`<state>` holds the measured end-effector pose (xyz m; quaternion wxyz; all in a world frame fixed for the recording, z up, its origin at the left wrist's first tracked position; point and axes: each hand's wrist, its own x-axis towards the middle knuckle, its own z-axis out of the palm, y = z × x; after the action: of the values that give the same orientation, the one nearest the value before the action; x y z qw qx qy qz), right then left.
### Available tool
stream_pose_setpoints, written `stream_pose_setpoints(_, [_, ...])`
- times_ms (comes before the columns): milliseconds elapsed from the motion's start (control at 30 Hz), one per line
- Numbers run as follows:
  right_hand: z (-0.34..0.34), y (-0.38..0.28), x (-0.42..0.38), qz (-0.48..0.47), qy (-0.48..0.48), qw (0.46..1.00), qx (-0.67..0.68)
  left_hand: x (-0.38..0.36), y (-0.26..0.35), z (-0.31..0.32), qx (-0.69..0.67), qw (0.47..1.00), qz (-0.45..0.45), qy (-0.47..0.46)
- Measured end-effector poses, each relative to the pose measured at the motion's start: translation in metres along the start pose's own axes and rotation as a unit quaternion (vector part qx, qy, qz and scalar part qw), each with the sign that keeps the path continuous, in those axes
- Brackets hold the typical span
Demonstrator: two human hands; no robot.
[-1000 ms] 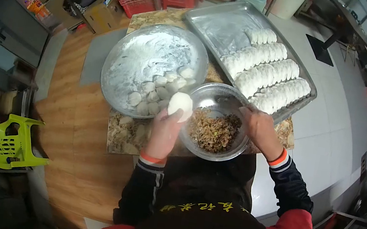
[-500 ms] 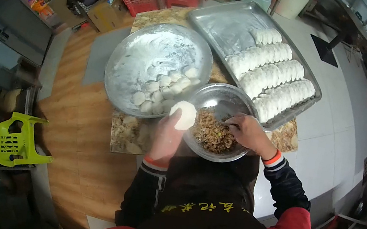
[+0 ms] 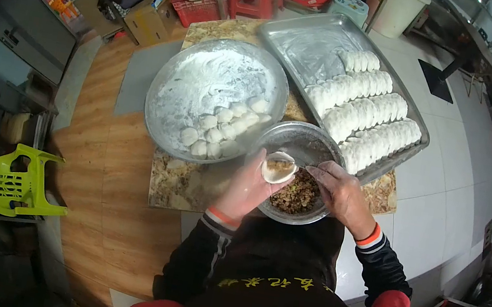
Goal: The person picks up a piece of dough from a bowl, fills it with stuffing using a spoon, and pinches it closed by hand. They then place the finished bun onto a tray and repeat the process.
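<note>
My left hand [image 3: 247,187] is closed round a dumpling wrapper [image 3: 269,175], cupping it above the left side of the steel mixing bowl [image 3: 306,130]. A dab of brown filling lies inside the wrapper. My right hand [image 3: 344,196] is closed over the bowl's right side, fingertips pinching what looks like a small metal spoon [image 3: 303,167]; most of it is hidden by the fingers. Its tip is close to the wrapper. Minced filling [image 3: 295,195] with green bits covers the bottom of the bowl.
A wide floured basin [image 3: 197,74] with several round dough pieces [image 3: 215,135] stands on the left of the stone-patterned table [image 3: 171,190]. On the right, a metal tray [image 3: 301,39] carries rows of white dumplings [image 3: 367,112]. A green plastic chair [image 3: 19,184] stands on the floor at left.
The wrapper was a flat disc left of the bowl; it is now cupped over the bowl with filling inside. My right hand has lifted from the filling towards it.
</note>
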<state>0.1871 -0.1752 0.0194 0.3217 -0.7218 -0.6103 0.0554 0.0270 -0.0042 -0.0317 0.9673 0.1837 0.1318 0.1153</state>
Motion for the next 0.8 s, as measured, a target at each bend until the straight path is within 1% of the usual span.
stream_pose_setpoints(133, [0.005, 0.006, -0.004, -0.036, 0.032, 0.999, 0.005, -0.002, 0.0, -0.007, 0.009, 1.0, 0.0, -0.003])
stream_pose_setpoints(233, [0.002, 0.013, -0.001, 0.017, 0.069, 0.997, 0.032, -0.007, 0.002, 0.0, 0.013, 1.0, -0.01, -0.025])
stream_pose_setpoints(267, [0.002, 0.018, 0.0, 0.044, 0.066, 0.997, 0.003, -0.008, 0.003, -0.001, 0.026, 0.999, -0.01, -0.024])
stream_pose_setpoints(300, [0.003, 0.023, -0.002, 0.039, 0.018, 0.997, -0.057, -0.009, 0.003, -0.002, 0.038, 0.999, -0.011, -0.022])
stream_pose_setpoints(367, [0.004, 0.031, -0.005, 0.03, -0.076, 0.981, -0.175, -0.013, 0.003, -0.002, 0.065, 0.998, -0.004, -0.025])
stream_pose_setpoints(467, [0.017, 0.038, -0.013, 0.002, -0.115, 0.978, -0.173, -0.017, 0.005, 0.007, 0.102, 0.994, 0.013, -0.027])
stream_pose_setpoints(567, [0.014, 0.024, -0.007, 0.01, -0.083, 0.985, -0.153, -0.019, 0.006, 0.01, 0.124, 0.992, 0.013, -0.008])
stream_pose_setpoints(667, [0.005, -0.001, 0.009, 0.01, -0.011, 1.0, -0.001, -0.017, 0.005, 0.007, 0.151, 0.988, 0.026, -0.007])
stream_pose_setpoints(767, [0.013, 0.001, 0.016, 0.04, -0.035, 0.995, 0.088, -0.015, 0.001, 0.005, 0.177, 0.984, 0.034, 0.001])
stream_pose_setpoints(800, [0.014, 0.002, 0.017, 0.035, -0.041, 0.993, 0.104, -0.017, 0.002, 0.01, 0.187, 0.982, 0.035, 0.002])
